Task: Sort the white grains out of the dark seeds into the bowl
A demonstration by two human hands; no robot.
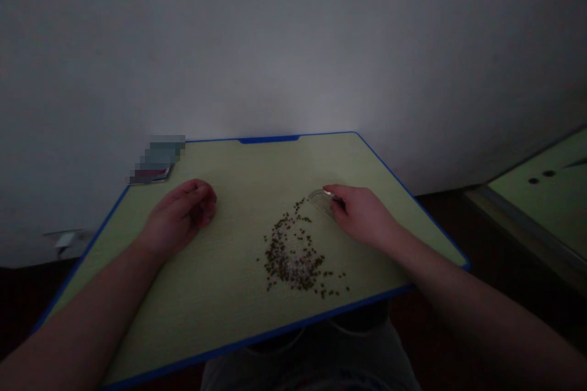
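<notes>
A loose pile of small dark brown grains (275,255) mixed with tiny pale grains (296,259) lies spread on the tabletop (220,293). To the right of its far end, my right hand (362,214) grips a clear, round-edged dish or lid (317,197) between thumb and fingers. Only part of that see-through rim shows; the rest is faint or covered by the hand. My left hand (181,214) rests on the table left of the pile, fingers curled in towards the thumb. Whatever may be inside those fingers is hidden.
A flat, blurred-out item (158,162) lies at the table's far left corner. Blue trim (270,139) edges the table, which stands against a pale wall (293,43). A socket with a plug (68,241) is low on the left; a light panel with holes (550,189) stands right.
</notes>
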